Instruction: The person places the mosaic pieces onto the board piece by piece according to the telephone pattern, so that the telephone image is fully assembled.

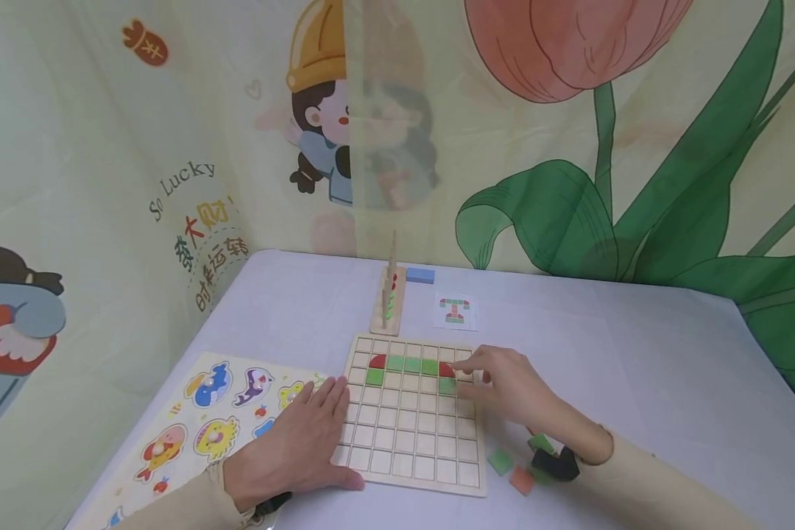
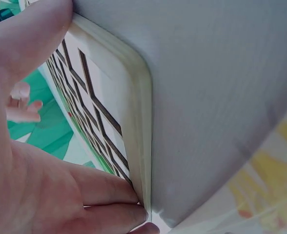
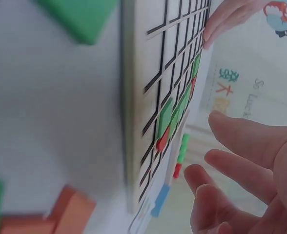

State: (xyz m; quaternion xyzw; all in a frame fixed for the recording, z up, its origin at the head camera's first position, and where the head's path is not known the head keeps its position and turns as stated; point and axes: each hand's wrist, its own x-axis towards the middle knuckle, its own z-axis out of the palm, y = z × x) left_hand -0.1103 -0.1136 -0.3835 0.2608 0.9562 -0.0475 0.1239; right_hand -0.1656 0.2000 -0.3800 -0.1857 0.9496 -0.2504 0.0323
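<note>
A wooden grid board (image 1: 414, 482) lies flat on the table. Near its far edge, a row of green square tiles (image 1: 412, 364) runs between a red rounded-corner tile (image 1: 378, 361) and another red tile (image 1: 447, 369). Below each red end sits one more green tile (image 1: 374, 377). My left hand (image 1: 305, 434) rests along the board's left edge, fingers straight, thumb at the near corner. Over the board's right edge hovers my right hand (image 1: 513, 379), fingertips close to the right red tile; in the right wrist view its fingers (image 3: 246, 141) are loosely bent with nothing between them.
Loose green tiles (image 1: 500, 461) and an orange tile (image 1: 522, 480) lie right of the board, partly under the right wrist. A sea-animal puzzle board (image 1: 228, 405) is at left. Behind stand a wooden peg stand (image 1: 387, 294), a blue block (image 1: 420, 275) and a pattern card (image 1: 456, 311).
</note>
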